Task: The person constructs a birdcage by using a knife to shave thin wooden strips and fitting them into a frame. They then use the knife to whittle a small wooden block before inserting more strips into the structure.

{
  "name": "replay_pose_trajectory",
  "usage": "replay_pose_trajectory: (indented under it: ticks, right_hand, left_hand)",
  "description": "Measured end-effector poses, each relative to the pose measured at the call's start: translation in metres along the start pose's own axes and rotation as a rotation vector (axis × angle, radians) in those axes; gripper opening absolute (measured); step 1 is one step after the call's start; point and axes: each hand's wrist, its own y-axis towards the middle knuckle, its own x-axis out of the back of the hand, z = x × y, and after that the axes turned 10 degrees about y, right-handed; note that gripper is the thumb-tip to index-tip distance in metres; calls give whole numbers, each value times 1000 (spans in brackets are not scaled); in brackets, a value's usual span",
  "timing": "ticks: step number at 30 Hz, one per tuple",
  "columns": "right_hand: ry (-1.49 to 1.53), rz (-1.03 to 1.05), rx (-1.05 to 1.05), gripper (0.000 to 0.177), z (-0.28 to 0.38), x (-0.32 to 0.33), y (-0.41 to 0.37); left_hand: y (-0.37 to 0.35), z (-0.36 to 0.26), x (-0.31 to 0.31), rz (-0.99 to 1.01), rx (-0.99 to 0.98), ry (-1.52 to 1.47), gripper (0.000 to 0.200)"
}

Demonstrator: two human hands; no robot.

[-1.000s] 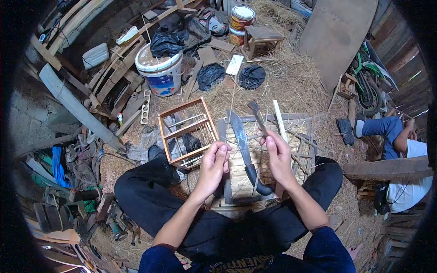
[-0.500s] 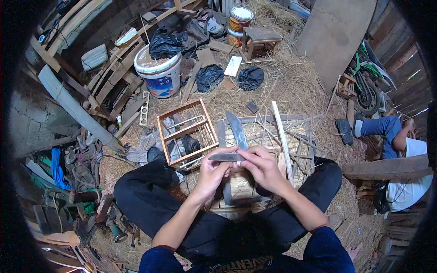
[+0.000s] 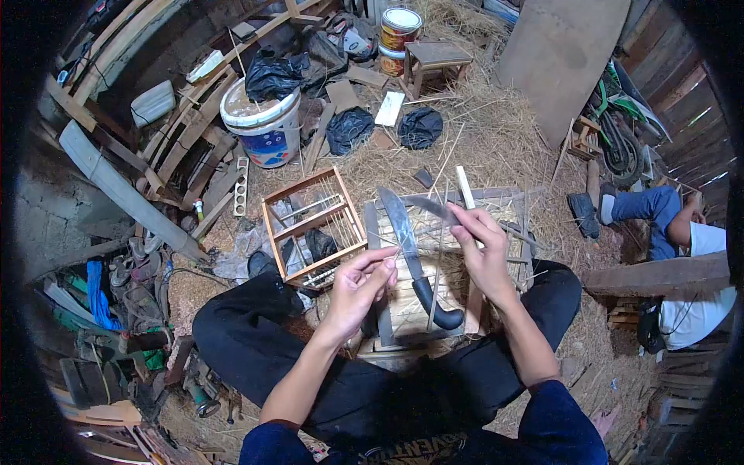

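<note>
My right hand point(image 3: 486, 252) is closed around a short dark knife blade point(image 3: 431, 208), which points left and slightly up. My left hand point(image 3: 358, 293) pinches thumb against fingertips; something thin may be between them, too small to make out. A big knife point(image 3: 401, 229) with a curved black handle point(image 3: 438, 308) lies on the low slatted wooden bench point(image 3: 399, 322) between my legs. Its blade lies just beyond my left fingertips. Thin sticks point(image 3: 435, 287) and a pale wooden strip point(image 3: 465, 186) lie on the bench near my right hand.
A wooden frame with thin bars point(image 3: 314, 225) stands left of the bench. Farther back are a white bucket point(image 3: 263, 132), black plastic bags point(image 3: 350, 130) and a small stool point(image 3: 438, 56). Straw covers the floor. At right, another person's leg point(image 3: 643, 213) shows beside a wooden beam point(image 3: 655, 275).
My hands have parted. The right has carried the dark blade up and right, away from the left. The big knife's black handle has come into view between them.
</note>
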Motion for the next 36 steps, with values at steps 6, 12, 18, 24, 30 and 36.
replay_pose_trajectory:
  ticks: [6,12,18,24,30,36]
  right_hand:
    - [37,207,62,37,1,-9,-12]
    - [-37,143,88,33,-6,5,-5]
    - [-60,-24,3,32,-1,8,4]
    - [-116,203,276,39,-8,-10,-10]
    - [-167,-6,32,30,-3,14,5]
    - [-103,204,182,34,-13,-10,-11]
  left_hand:
    - [1,-4,1,-2,-5,77,32]
    - [1,0,2,7,8,73,32]
    - [-1,-8,-1,-23,30,116,31]
    - [4,0,8,-2,-23,198,32]
    - [-1,-1,-3,-3,-57,254,31]
    - [11,14,-2,-172,-147,342,22]
